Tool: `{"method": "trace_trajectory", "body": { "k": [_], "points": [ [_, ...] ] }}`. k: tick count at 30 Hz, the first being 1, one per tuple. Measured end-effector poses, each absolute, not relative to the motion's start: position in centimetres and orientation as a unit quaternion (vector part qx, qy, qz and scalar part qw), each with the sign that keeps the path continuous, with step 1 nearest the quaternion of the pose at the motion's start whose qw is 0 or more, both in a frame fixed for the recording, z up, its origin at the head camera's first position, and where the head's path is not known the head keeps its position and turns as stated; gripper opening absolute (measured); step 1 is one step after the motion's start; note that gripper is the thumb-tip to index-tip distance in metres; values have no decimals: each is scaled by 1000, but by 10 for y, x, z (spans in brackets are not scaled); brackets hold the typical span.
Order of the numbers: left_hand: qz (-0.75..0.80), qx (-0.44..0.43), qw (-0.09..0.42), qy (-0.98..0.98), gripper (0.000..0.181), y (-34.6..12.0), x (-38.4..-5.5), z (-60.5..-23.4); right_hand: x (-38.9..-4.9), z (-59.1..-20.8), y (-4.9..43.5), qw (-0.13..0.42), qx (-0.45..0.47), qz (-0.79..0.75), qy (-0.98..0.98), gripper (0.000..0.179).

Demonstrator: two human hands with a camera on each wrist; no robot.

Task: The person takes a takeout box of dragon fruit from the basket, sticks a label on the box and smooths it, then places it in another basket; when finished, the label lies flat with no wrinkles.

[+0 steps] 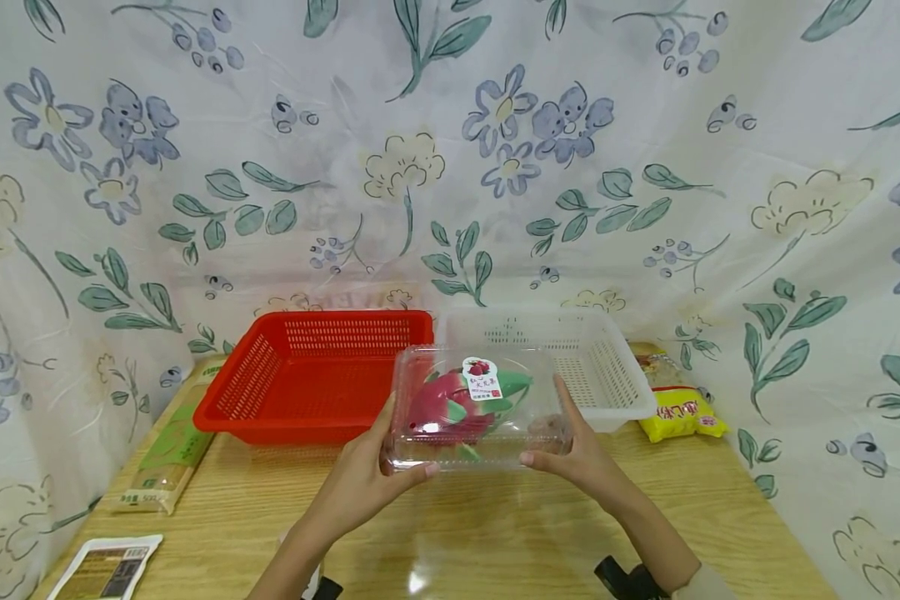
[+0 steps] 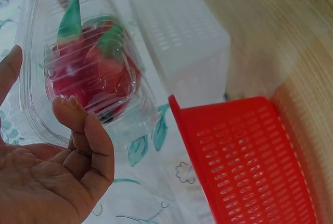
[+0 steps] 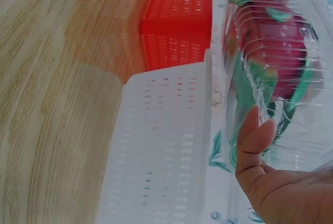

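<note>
A clear plastic clamshell box [image 1: 528, 425] with a dragon fruit [image 1: 450, 406] inside is held up between both hands, in front of the two baskets. A white label [image 1: 483, 379] with a red fruit picture is stuck on its lid. My left hand [image 1: 363, 475] grips the box's left end, thumb along the front edge. The right hand [image 1: 585, 454] grips the right end the same way. In the left wrist view, curled fingers [image 2: 86, 135] bear on the box's underside. The right wrist view shows fingertips [image 3: 257, 135] against the clear plastic below the fruit.
Behind the box stand a red basket [image 1: 322, 435] and a white basket [image 1: 615, 375], side by side. A long green packet [image 1: 176, 446] and a brown-and-white packet [image 1: 105, 568] lie at left. A yellow packet [image 1: 678, 414] lies at right. A flowered cloth [image 1: 450, 167] hangs behind the table.
</note>
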State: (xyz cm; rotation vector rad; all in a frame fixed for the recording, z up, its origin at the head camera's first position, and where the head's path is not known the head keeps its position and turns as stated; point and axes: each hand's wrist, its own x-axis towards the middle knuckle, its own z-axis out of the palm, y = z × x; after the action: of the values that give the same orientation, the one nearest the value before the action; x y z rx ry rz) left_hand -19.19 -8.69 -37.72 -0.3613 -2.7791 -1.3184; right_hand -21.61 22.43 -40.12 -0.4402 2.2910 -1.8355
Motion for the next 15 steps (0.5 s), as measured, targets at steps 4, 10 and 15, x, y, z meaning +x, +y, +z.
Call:
{"method": "trace_trajectory", "body": {
  "k": [4, 10, 15],
  "points": [
    [-430, -119, 19, -895, 108, -87, -193, -377, -217, -401, 224, 84, -154, -625, 760, 114],
    [-440, -123, 10, -890, 104, -88, -193, -378, -217, -401, 224, 65, -153, -633, 756, 114],
    [-442, -125, 10, -888, 102, -90, -195, -381, -217, -402, 224, 53, -151, -634, 756, 115]
  ]
}}
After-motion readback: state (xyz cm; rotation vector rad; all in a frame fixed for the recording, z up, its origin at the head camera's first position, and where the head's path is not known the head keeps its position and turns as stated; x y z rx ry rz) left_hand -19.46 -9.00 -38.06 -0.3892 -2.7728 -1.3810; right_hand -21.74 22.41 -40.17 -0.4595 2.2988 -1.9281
